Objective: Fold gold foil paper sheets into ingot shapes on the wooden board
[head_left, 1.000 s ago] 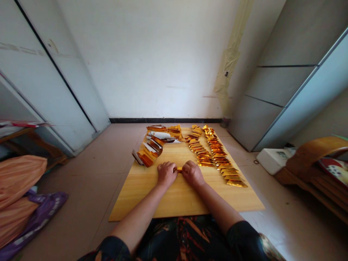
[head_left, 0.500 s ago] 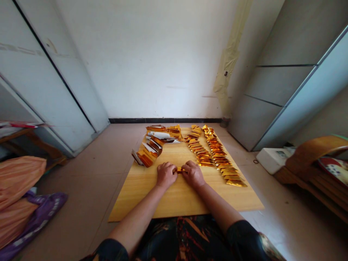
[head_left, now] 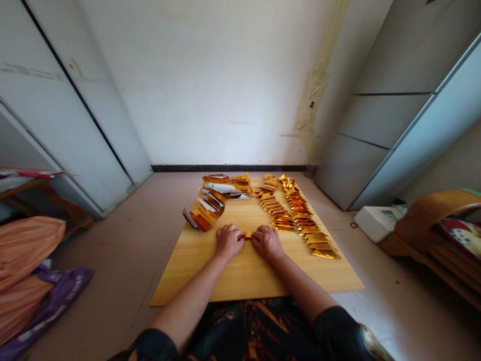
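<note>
Pinching a small gold foil piece (head_left: 248, 234), mostly hidden, in a narrow grip between left hand (head_left: 230, 241) and right hand (head_left: 267, 243), on a wooden board (head_left: 248, 281) on the floor (head_left: 112, 240) near a white wall (head_left: 188, 90).

Left forearm (head_left: 190, 296) and right forearm (head_left: 305, 290) angle inward, converging. Left hand (head_left: 228, 242) and right hand (head_left: 267, 243) palm-down, knuckles up, fingers curled inward, tips nearly meeting at midline.

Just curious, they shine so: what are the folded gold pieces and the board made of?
The folded gold pieces look like thin foil or foil-faced paper: glossy, with crisp creases. The board looks like pale wood, by its straight grain.
</note>
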A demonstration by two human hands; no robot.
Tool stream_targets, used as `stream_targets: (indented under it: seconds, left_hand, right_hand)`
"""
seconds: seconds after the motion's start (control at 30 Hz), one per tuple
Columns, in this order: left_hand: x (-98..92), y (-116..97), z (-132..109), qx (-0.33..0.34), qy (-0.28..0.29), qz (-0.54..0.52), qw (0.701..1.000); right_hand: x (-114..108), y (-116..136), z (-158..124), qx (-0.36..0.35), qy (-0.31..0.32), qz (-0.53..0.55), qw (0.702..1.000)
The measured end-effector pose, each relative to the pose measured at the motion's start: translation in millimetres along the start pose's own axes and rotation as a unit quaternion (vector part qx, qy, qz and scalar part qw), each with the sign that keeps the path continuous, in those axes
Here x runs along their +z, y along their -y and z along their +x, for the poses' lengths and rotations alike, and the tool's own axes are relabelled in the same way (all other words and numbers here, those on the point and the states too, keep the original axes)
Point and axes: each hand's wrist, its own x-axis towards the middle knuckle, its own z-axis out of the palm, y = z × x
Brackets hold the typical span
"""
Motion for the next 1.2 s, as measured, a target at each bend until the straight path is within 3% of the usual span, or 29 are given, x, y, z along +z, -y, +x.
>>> stream_targets:
  seconds: [0.4,0.67,1.2]
  left_hand:
    - [2.3,5,-3,-0.011,-0.007,-0.029,0.999]
    - [5.6,8,-1,0.002,-0.018,-0.013,1.0]
    - [4.0,-11,-3,-0.053,0.002,0.073,0.996]
  right_hand:
    - [0,-3,-3,0.015,-0.017,0.017,1.0]
    - [-2,-1,0,0.034,0.009,0.001,0.999]
    - [3,11,4,0.087,0.033,-0.08,0.992]
